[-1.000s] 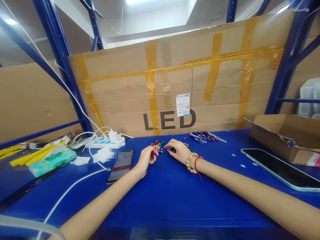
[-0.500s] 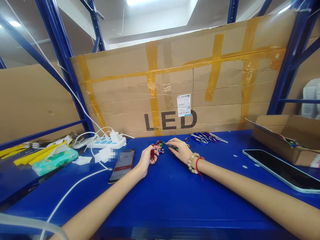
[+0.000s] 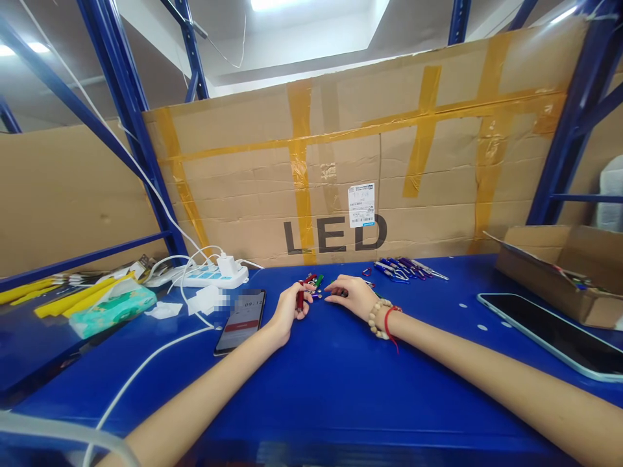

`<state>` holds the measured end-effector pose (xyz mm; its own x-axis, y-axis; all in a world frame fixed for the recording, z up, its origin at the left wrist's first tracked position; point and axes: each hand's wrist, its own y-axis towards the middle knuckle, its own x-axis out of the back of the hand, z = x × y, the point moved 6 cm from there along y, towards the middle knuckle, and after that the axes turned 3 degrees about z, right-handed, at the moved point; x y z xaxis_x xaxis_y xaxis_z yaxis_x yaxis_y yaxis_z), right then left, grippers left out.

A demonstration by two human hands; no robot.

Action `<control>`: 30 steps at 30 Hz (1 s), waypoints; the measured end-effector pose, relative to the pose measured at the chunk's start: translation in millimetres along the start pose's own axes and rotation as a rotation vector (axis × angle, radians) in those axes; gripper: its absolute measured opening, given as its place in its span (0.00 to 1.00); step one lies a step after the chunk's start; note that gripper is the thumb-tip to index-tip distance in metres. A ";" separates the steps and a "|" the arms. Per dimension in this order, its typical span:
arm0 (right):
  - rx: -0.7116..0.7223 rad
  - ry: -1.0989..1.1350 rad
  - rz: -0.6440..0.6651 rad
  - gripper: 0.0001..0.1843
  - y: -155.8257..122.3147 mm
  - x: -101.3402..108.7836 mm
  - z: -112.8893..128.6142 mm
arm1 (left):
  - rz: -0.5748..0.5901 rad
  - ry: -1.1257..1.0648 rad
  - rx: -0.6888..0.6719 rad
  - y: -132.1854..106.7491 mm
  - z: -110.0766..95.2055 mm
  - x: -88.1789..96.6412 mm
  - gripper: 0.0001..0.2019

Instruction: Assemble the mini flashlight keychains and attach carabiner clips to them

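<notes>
With twelve o'clock straight ahead of the person, a glossy blue counter (image 3: pixel 311 395) runs the width of the view, a few pale spots (image 3: pixel 481 327) marking it toward two o'clock. The left hand (image 3: pixel 292 308), near twelve, has its fingers closed around a red cylinder (image 3: pixel 300 298), held upright. Just beside it, the right hand (image 3: pixel 353 295) curves low over the counter, with thumb and fingertips narrowly apart; something small and dark shows under it, but whether it is gripped cannot be told. Between the hands lies a partly hidden cluster of small red, green and silvery metal pieces (image 3: pixel 318 281). At one o'clock sits a bunch of blue and purple carabiner keychains (image 3: pixel 402 269), with a small red carabiner (image 3: pixel 366 272) near it. Toward eleven are a lit smartphone (image 3: pixel 241 321), paper scraps (image 3: pixel 207 299) and a white power strip (image 3: pixel 211 279) with cables; at ten, a green tissue packet (image 3: pixel 113 311) beside yellow rods (image 3: pixel 85 295). At two stands a cardboard carton (image 3: pixel 559 285), and nearer, a dark-screened device (image 3: pixel 549 334) in a pale case. A taped cardboard sheet (image 3: pixel 233 194) printed "LED" closes off twelve o'clock, between blue metal posts (image 3: pixel 121 78), under a pale ceiling with a bright lamp (image 3: pixel 282 4).
</notes>
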<state>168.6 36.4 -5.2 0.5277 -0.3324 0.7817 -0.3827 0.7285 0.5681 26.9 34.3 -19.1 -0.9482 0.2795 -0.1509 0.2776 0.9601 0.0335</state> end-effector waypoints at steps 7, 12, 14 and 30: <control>-0.006 -0.035 0.036 0.06 0.3 -0.2 0.9 | 0.003 -0.003 0.002 0.2 -0.3 0.2 0.11; -0.022 -0.042 0.041 0.08 0.4 -2.2 -0.5 | 0.010 0.004 0.002 -0.8 -0.1 -0.3 0.10; -0.029 -0.043 0.044 0.08 0.1 -2.4 -0.4 | 0.012 0.008 0.000 -0.9 0.0 -0.5 0.10; -0.091 -0.037 0.039 0.07 -2.2 -0.2 -0.2 | 0.030 0.018 -0.012 1.3 2.6 1.2 0.11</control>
<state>169.5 35.0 -6.7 0.4843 -0.3235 0.8129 -0.3310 0.7923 0.5125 26.5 35.8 -21.7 -0.9422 0.3081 -0.1315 0.3041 0.9513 0.0494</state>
